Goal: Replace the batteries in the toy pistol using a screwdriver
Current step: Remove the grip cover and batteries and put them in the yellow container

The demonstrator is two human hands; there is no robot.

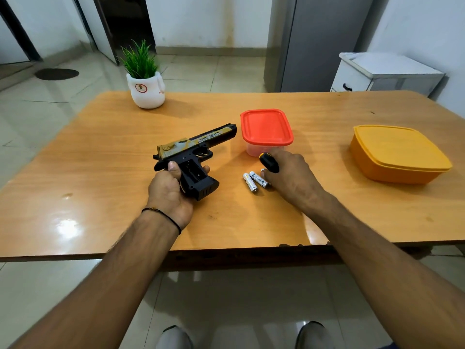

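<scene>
My left hand (168, 192) grips the handle of a black and gold toy pistol (198, 152), its barrel pointing to the far right just above the wooden table (100, 172). The battery compartment in the grip is open and looks empty. My right hand (289, 177) holds a black and yellow screwdriver (268, 162) in the palm. Its fingertips rest on a third battery (263, 170), mostly hidden under them. Two white batteries (254, 181) lie side by side on the table just left of that hand.
A clear box with a red lid (266, 129) stands just beyond my right hand. An orange lidded container (397, 154) sits at the right. A white pot with a green plant (147, 89) stands at the far left edge. The table's front edge is near my forearms.
</scene>
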